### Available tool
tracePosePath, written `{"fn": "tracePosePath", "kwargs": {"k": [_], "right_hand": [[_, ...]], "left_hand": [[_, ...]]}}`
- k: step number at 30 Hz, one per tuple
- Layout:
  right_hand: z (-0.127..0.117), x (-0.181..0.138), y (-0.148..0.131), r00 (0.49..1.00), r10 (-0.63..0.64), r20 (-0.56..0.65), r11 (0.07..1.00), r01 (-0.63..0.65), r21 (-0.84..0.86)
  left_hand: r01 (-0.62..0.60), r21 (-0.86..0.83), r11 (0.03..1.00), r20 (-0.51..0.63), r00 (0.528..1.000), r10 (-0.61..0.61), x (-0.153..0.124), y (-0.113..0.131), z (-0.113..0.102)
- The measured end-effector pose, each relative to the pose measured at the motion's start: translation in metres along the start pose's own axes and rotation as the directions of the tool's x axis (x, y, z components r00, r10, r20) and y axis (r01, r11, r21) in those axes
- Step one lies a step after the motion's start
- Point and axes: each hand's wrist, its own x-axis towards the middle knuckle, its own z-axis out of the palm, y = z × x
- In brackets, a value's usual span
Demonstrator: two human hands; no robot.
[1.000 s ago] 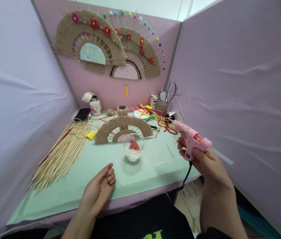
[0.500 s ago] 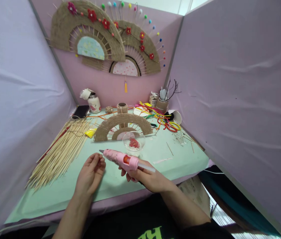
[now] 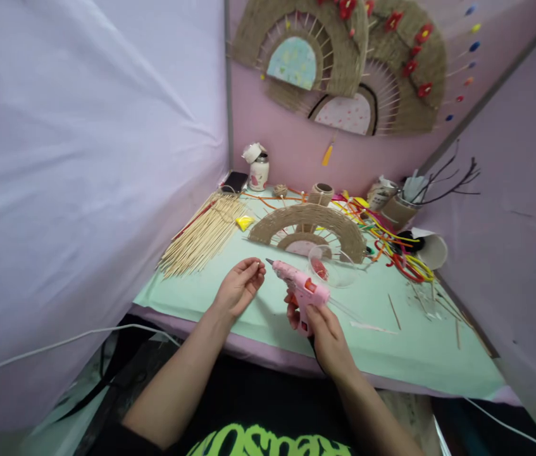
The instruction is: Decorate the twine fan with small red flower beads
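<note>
My right hand (image 3: 327, 329) is wrapped round the handle of a pink glue gun (image 3: 299, 285), whose dark nozzle points left toward my left hand. A clear glue stick sticks out of its back end. My left hand (image 3: 242, 285) is closed in a pinch close to the nozzle tip, on a tiny pale piece too small to name. Just behind the glue gun stands a clear plastic bowl (image 3: 343, 275) with something red in it. Farther back a twine-woven, fan-shaped piece (image 3: 312, 218) leans upright on the table, its half-round centre pale pink.
Thin bamboo sticks (image 3: 201, 237) lie in a pile at left, beside a small yellow packet (image 3: 245, 223). Behind are a jar (image 3: 259, 172), a twine spool (image 3: 321, 194) and coloured pipe cleaners (image 3: 405, 263). A pot of dark twigs (image 3: 399, 212) stands back right. Woven fans (image 3: 343, 63) hang above.
The view has swung left, so everything sits farther right in the picture. The glue gun is now tilted so that its handle shows; both hands keep their grips.
</note>
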Motion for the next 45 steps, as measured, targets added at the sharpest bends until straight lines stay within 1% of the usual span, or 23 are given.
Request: {"fn": "tracePosePath", "kwargs": {"k": [3, 7, 12, 16, 22, 31, 39, 45], "right_hand": [[-0.001, -0.005, 0.003, 1.0, -0.008, 0.009, 1.0, 0.008, 0.006], [-0.002, -0.009, 0.007, 1.0, -0.012, 0.023, 1.0, 0.012, 0.003], [-0.005, -0.011, 0.01, 1.0, 0.004, 0.014, 1.0, -0.004, 0.0], [-0.005, -0.014, 0.009, 1.0, -0.011, 0.025, 1.0, 0.011, -0.008], [-0.004, -0.016, 0.006, 0.999, 0.007, 0.035, 1.0, -0.007, -0.009], [-0.003, -0.017, 0.01, 0.998, 0.011, 0.054, 1.0, -0.011, -0.001], [-0.003, -0.018, 0.012, 0.998, 0.005, 0.062, 1.0, -0.005, 0.011], [-0.003, -0.02, 0.011, 0.999, -0.003, 0.053, 1.0, 0.003, 0.003]], "left_hand": [[-0.001, -0.024, 1.0, 0.022, 1.0, 0.001, 0.0, 0.0, -0.001], [0.001, -0.045, 0.999, 0.02, 1.0, 0.0, 0.0, 0.0, -0.002], [0.017, -0.027, 0.999, 0.015, 1.0, -0.017, -0.002, 0.001, -0.001], [0.016, -0.011, 1.0, 0.024, 1.0, -0.016, -0.004, 0.001, -0.001], [0.004, -0.017, 1.0, 0.03, 1.0, -0.003, -0.005, 0.0, -0.001], [0.006, -0.044, 0.999, 0.093, 0.996, -0.002, -0.005, 0.0, -0.001], [0.001, 0.008, 1.0, 0.135, 0.991, -0.003, -0.008, 0.0, -0.005], [0.004, 0.023, 1.0, 0.14, 0.99, -0.007, -0.009, 0.001, -0.004]]}}
